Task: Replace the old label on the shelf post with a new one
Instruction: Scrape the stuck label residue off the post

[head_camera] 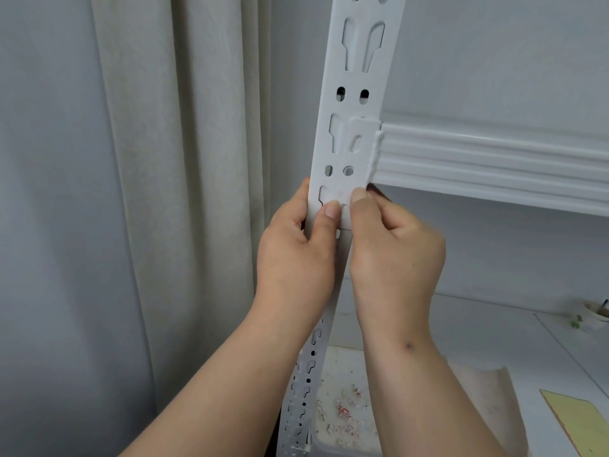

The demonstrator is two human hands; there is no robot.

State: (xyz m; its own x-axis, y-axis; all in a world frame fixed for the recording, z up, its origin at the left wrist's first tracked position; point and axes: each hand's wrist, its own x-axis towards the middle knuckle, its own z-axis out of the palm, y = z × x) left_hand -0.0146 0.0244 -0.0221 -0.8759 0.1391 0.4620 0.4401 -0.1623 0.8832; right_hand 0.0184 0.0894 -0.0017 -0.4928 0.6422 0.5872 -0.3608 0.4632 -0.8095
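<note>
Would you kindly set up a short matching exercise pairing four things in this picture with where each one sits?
Things:
1. left hand
2. right hand
3. shelf beam
4. yellow sheet

Places:
A. bottom right corner of the view
B. thumb on the post, on its left side
C. hooked to the post, running off to the right
D. thumb on the post, on its right side

Pairs: 1-B, 2-D, 3-C, 4-A

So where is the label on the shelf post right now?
In the head view the white label sits on the front of the shelf post, centre frame, just below the shelf beam, under both thumbs of the left hand and right hand.
</note>
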